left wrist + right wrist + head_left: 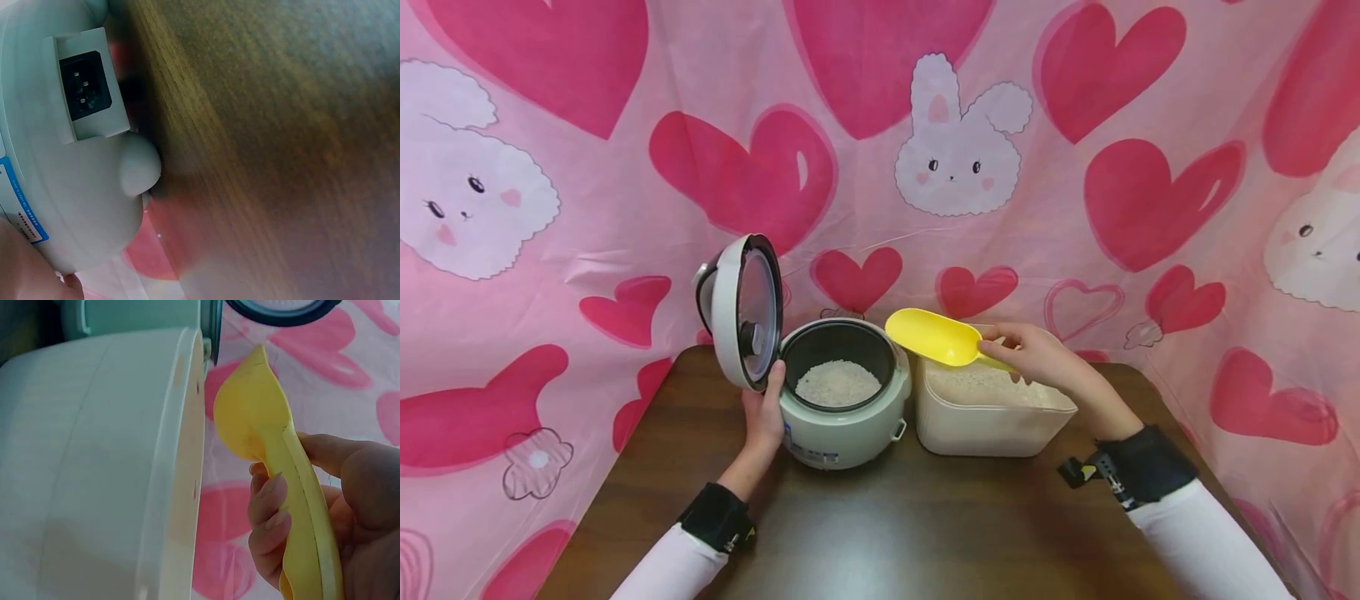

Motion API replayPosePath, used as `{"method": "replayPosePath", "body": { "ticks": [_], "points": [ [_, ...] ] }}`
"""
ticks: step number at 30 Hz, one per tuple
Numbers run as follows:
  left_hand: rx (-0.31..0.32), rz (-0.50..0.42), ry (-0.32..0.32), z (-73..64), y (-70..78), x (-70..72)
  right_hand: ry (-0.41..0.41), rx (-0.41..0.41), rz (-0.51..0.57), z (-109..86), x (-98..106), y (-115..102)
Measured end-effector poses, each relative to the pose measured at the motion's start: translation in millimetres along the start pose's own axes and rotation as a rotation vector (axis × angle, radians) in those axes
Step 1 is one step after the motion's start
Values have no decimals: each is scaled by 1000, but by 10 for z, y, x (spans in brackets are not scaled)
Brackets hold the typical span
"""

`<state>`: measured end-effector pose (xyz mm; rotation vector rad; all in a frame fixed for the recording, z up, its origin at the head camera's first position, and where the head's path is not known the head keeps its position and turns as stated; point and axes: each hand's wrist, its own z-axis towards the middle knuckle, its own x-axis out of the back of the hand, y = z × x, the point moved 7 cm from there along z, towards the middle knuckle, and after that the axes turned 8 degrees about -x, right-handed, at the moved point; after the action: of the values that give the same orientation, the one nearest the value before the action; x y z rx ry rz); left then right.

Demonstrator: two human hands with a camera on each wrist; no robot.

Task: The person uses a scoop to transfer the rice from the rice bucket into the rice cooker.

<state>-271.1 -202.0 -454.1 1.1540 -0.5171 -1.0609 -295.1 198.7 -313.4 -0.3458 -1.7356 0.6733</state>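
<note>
The right hand (1026, 354) hovers over the bin (985, 429), grip clasping the yellow scoop (934, 336), tip toward the rice cooker (850, 437). Left hand (765, 414), thumb up, touches the cooker, finger curl unclear; surface (880, 525) spreads in front.

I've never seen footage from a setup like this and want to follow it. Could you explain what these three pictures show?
There is no machine arm here, just a person working bare-handed. One picture comes from a camera worn on the head, looking forward and down; the other two come from cameras worn on the wrists. On the wooden table stand a rice cooker, its lid raised, with white rice inside, and beside it a cream bin holding pale grains. The left hand is against the cooker's side; its wrist picture shows the cooker's power socket and the table. The right hand holds a yellow scoop, fingers wrapped round the handle; its wrist picture shows that grip close up, next to the bin.
</note>
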Motion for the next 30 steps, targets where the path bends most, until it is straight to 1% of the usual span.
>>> {"method": "replayPosePath", "body": {
  "ticks": [3, 6, 8, 10, 15, 19, 22, 26, 30],
  "points": [
    [7, 4, -3, -2, -10, 1, -2, -5, 16, -51, 57, 107],
    [14, 6, -8, -4, 0, -3, 5, -25, -6, -106, 125, 215],
    [15, 5, -10, -1, -1, -5, 15, -48, -42, -141, 176, 277],
    [15, 3, -12, 0, 7, -9, 34, -82, -93, -171, 241, 336],
    [7, -5, -8, 3, 21, -8, 86, -160, -258, -227, 385, 437],
    [4, -9, 0, 8, 26, -2, 111, -221, -365, -253, 417, 451],
    [5, -10, 1, 9, 18, -3, 155, -254, -465, -272, 399, 433],
    [4, -10, 2, 4, -3, -9, 219, -248, -609, -285, 346, 390],
    [-1, -19, 7, -4, -4, -10, 266, -236, -679, -299, 319, 337]
  ]
}}
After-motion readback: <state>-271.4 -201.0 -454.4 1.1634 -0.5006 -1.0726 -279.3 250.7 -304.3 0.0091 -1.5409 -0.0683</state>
